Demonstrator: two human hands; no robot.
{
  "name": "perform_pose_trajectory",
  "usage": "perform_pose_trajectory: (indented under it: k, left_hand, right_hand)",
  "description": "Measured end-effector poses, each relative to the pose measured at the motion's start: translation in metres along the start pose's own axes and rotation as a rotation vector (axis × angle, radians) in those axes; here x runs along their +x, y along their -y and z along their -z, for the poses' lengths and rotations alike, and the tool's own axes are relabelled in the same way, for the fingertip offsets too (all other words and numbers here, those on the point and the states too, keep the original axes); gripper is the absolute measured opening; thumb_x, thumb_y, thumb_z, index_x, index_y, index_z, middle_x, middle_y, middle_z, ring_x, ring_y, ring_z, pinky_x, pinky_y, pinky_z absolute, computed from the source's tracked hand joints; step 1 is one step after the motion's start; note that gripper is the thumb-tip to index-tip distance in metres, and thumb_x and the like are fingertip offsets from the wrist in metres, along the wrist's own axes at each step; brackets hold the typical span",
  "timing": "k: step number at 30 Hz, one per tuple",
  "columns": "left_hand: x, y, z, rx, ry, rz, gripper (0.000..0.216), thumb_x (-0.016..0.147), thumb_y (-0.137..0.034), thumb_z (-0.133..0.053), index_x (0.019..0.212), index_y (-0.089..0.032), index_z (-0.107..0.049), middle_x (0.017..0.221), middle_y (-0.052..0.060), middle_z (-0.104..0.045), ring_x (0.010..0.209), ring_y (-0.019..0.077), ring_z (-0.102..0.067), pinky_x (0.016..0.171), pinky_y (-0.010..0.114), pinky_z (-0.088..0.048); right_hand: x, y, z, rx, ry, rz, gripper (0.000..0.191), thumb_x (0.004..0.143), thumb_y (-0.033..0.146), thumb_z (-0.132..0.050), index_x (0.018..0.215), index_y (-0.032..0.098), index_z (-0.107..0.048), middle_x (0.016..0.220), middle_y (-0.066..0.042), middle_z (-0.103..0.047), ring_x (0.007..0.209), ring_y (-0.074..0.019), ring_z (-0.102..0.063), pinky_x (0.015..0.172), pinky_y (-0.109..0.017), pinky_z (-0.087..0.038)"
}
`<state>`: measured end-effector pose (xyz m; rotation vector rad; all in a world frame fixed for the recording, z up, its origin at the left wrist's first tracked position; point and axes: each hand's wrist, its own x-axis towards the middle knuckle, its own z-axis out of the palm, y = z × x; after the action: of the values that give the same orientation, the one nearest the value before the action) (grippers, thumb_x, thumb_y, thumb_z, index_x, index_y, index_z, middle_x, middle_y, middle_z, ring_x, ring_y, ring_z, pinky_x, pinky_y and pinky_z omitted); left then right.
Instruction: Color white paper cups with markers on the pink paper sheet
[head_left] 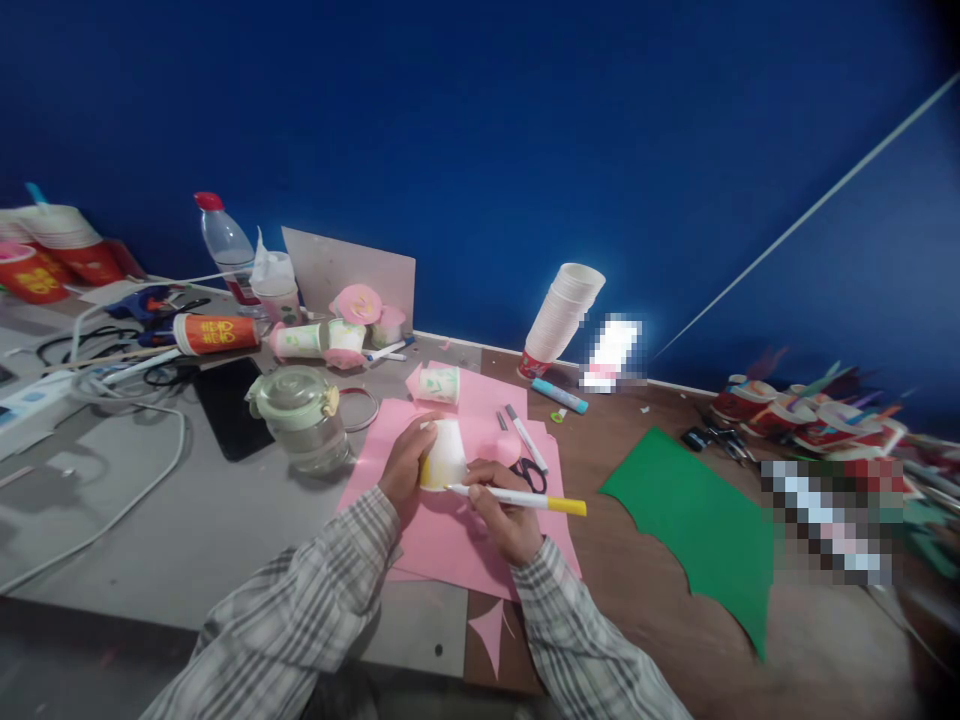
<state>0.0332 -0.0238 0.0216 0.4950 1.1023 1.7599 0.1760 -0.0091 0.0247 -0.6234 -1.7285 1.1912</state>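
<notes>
My left hand (409,465) is closed around the side of a white paper cup (448,445), which lies tilted above pink paper sheets (480,555). Yellow colour shows along the cup's lower edge and left side. Between the fingers of my right hand (506,515) is a white marker with a yellow end (536,499), its tip at the cup's lower rim. Black-handled scissors (531,474) lie just beyond my right hand, their blades hidden. Another cup with green print and pink paper (438,385) rests on its side behind the held cup.
A lidded glass jar (304,430) and a black phone (234,408) sit to the left. A tall stack of paper cups (561,315) leans at the back. Green paper with a scalloped edge (697,530) lies right. Cables (176,450) trail across the left side.
</notes>
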Motion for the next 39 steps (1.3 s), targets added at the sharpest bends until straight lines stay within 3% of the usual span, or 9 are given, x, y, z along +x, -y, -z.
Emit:
perform_pose_trajectory:
  k: [21, 29, 39]
  left_hand:
    - [0.0018, 0.0027, 0.0022, -0.004, 0.027, 0.013, 0.032, 0.065, -0.033, -0.059, 0.093, -0.016, -0.062, 0.067, 0.003, -0.058, 0.055, 0.0168, -0.05, 0.046, 0.028, -0.039]
    - [0.0019, 0.0018, 0.0023, -0.014, 0.032, 0.014, 0.032, 0.064, -0.032, -0.059, 0.092, -0.016, -0.062, 0.069, 0.004, -0.059, 0.055, 0.0172, -0.051, 0.047, 0.028, -0.04]
    - [0.0021, 0.0009, 0.0013, 0.012, 0.004, 0.008, 0.035, 0.063, -0.034, -0.06, 0.092, -0.015, -0.062, 0.069, 0.004, -0.057, 0.056, 0.0178, -0.05, 0.047, 0.028, -0.039]
  right_hand:
    - [-0.0015, -0.0067, 0.0004, 0.03, 0.043, -0.055, 0.01, 0.075, 0.023, -0.054, 0.071, 0.022, -0.063, 0.063, 0.002, -0.057, 0.056, -0.0147, -0.053, 0.053, -0.025, -0.043]
    - [-0.0007, -0.0035, 0.0007, 0.072, -0.112, -0.113, 0.01, 0.072, 0.023, -0.054, 0.071, 0.021, -0.064, 0.055, 0.004, -0.059, 0.045, -0.0125, -0.05, 0.045, -0.023, -0.041]
    - [-0.0016, -0.0091, 0.0011, 0.034, -0.019, -0.068, 0.01, 0.073, 0.022, -0.055, 0.066, 0.021, -0.062, 0.053, 0.004, -0.055, 0.052, -0.0144, -0.051, 0.052, -0.025, -0.042]
